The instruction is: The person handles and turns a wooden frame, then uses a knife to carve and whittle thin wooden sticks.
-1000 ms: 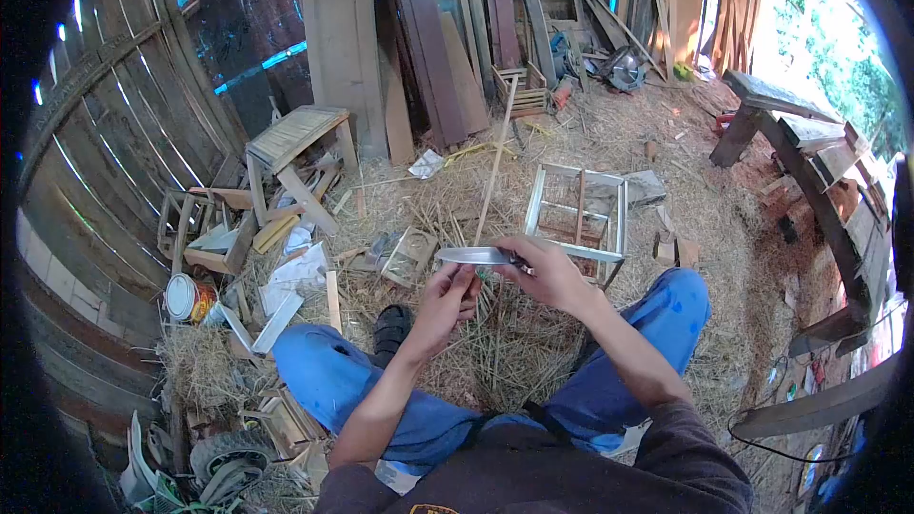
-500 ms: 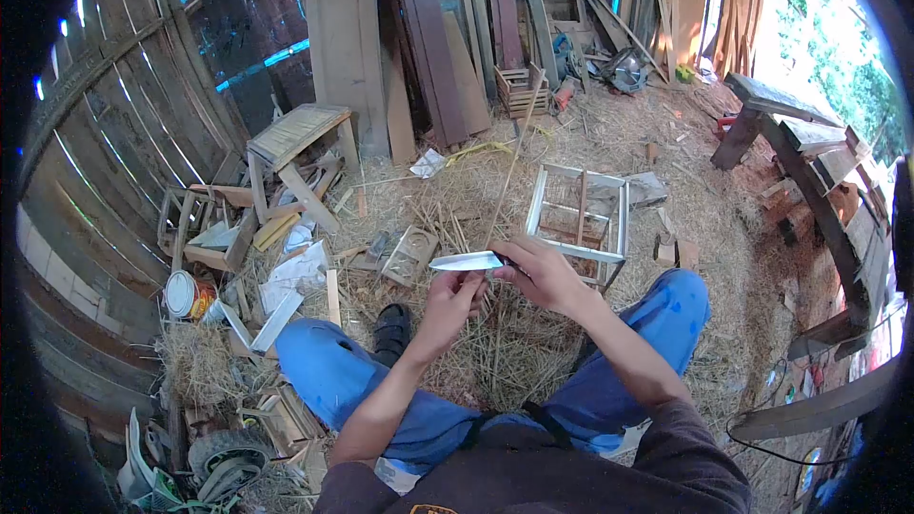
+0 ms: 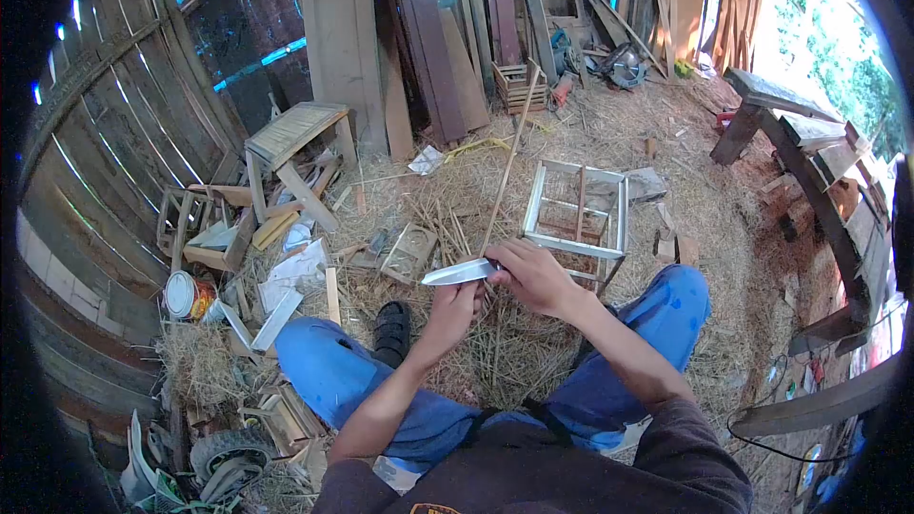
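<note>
In my right hand (image 3: 531,276) is the dark handle of a knife (image 3: 459,272), its broad shiny blade pointing left. My left hand (image 3: 451,316) is closed just beneath the blade, with fingertips and thumb pinched around a thin wooden stick (image 3: 509,167). The stick runs up and away from between my hands, leaning slightly right. Where the blade meets the stick is partly hidden by my fingers. Below the hands, straw and thin shavings cover the ground between my knees.
A white-edged wooden frame (image 3: 624,214) stands beyond my right hand. Left are a small wooden table (image 3: 297,128), scrap wood, a paint can (image 3: 181,295) and a wheel (image 3: 228,457). A timber bench (image 3: 824,181) is at right; boards lean behind.
The knife and my right hand have shifted slightly left, and the blade now tilts with its tip lower. My left hand is a little lower.
</note>
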The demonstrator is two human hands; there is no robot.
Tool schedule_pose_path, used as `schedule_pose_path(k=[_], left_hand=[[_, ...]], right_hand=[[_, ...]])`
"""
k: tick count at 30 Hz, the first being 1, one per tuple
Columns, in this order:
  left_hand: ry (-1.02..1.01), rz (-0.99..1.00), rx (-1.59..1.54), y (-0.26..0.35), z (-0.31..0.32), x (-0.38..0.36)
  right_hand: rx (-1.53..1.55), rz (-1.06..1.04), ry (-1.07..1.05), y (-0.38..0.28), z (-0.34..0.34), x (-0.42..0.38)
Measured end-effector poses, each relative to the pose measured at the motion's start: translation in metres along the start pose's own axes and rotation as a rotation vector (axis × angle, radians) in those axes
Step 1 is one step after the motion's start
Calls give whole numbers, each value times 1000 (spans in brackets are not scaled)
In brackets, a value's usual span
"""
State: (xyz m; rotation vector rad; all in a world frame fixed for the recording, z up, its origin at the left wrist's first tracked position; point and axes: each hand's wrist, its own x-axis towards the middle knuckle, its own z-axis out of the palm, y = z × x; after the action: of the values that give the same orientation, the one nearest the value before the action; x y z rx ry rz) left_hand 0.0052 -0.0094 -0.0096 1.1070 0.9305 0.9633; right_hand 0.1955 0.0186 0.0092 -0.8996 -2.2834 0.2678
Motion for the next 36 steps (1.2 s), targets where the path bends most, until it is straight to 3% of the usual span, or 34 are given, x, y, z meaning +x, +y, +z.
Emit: schedule_pose_path(k=[8,17,21,22,26,29,34,36], left_hand=[[-103,-117,-343,-2,4,-5],[-180,-182,-454,12,3,-14],[-445,-378,-381,-15,22,-41],[-439,-349,-382,-22,25,-39],[-18,-67,-247,3,14,-19],[-26,-53,-327,-2,-13,-13],[26,-120,-221,-22,-1,0],[52,-134,-184,-23,7,2]], right_hand=[[-93,-88,61,4,-5,-3],[-267,51,77,4,-27,-7],[-355,637,492,48,-82,-9],[-362,569,489,47,-85,-13],[-223,285,431,26,-61,-34],[-91,180,270,18,-29,-19],[54,184,-18,2,6,-15],[75,167,-20,-1,10,-15]])
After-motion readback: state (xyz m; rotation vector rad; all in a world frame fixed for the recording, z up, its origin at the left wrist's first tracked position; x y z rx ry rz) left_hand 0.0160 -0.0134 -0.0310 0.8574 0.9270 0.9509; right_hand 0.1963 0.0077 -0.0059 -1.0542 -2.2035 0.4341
